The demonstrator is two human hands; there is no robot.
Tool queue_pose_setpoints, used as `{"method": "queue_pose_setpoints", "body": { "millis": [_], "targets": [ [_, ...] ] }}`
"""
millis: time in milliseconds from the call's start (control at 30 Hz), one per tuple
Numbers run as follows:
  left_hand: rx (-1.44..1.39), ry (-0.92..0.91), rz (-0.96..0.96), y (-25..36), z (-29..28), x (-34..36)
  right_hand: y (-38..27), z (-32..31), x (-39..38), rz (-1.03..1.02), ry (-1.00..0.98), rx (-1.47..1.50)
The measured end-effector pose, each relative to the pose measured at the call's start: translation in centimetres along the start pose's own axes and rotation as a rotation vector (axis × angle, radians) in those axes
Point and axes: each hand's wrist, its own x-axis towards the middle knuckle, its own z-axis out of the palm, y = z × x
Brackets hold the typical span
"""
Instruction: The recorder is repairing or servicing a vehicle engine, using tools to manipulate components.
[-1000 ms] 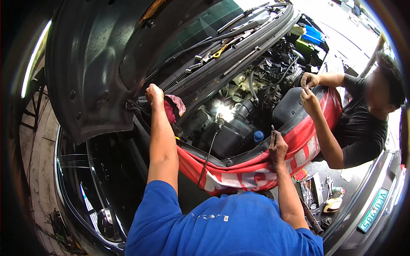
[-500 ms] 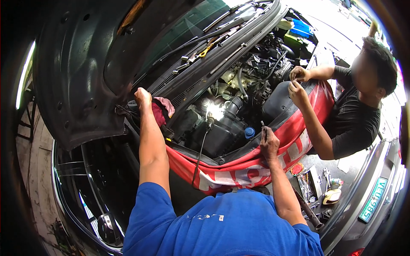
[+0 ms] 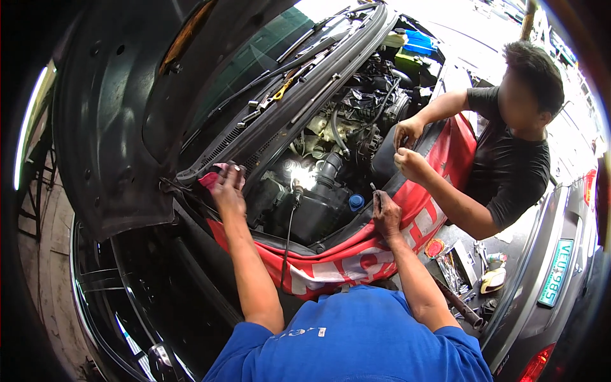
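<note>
My left hand (image 3: 230, 193) lies over a crumpled pink-red rag (image 3: 210, 181) at the left corner of the engine bay, its fingers bent onto the cloth. Pink folds show on both sides of them. My right hand (image 3: 387, 215) is closed on a small slim metal piece (image 3: 373, 186), which points up from the fingertips above the bay's front edge. Just left of that hand is a blue cap (image 3: 356, 202). A lit work lamp (image 3: 298, 189) on a dark cable shines on the engine between my hands.
A raised hood (image 3: 114, 140) stands at left. Tools, including a yellow-handled one (image 3: 282, 89), lie below the windshield. A red cover (image 3: 344, 264) drapes the front edge. At right, a co-worker in black (image 3: 509, 159) holds both hands over the bay. A tool tray (image 3: 464, 260) sits beyond the cover.
My left hand has come right and nearer, from beside the hood's corner onto the rag. My right hand keeps its metal piece in about the same place. The whole view has shifted slightly.
</note>
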Motion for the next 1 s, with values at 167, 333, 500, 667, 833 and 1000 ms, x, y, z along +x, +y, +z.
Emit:
{"method": "queue_pose_setpoints", "body": {
  "millis": [167,333,500,667,833,1000],
  "targets": [
    [-0.293,-0.098,-0.399,-4.9,-2.7,-8.7,0.1,0.2,0.4,0.016,-0.025,0.010],
    [-0.404,-0.029,-0.536,-5.2,-6.0,-14.5,-0.9,0.8,0.7,0.052,-0.065,0.019],
    [-0.381,-0.052,-0.538,-6.0,-7.9,-17.1,-1.0,-0.1,0.3,0.117,-0.135,0.067],
    [-0.435,0.094,-0.599,-6.5,-8.6,-18.8,0.4,0.1,-0.3,-0.022,-0.141,-0.001],
    [-0.385,0.060,-0.582,-7.4,-9.1,-19.4,0.1,0.1,-0.7,-0.005,-0.181,-0.030],
    [-0.413,-0.020,-0.601,-7.7,-9.1,-19.2,0.5,0.0,-0.6,-0.119,-0.096,-0.036]
  ]
}}
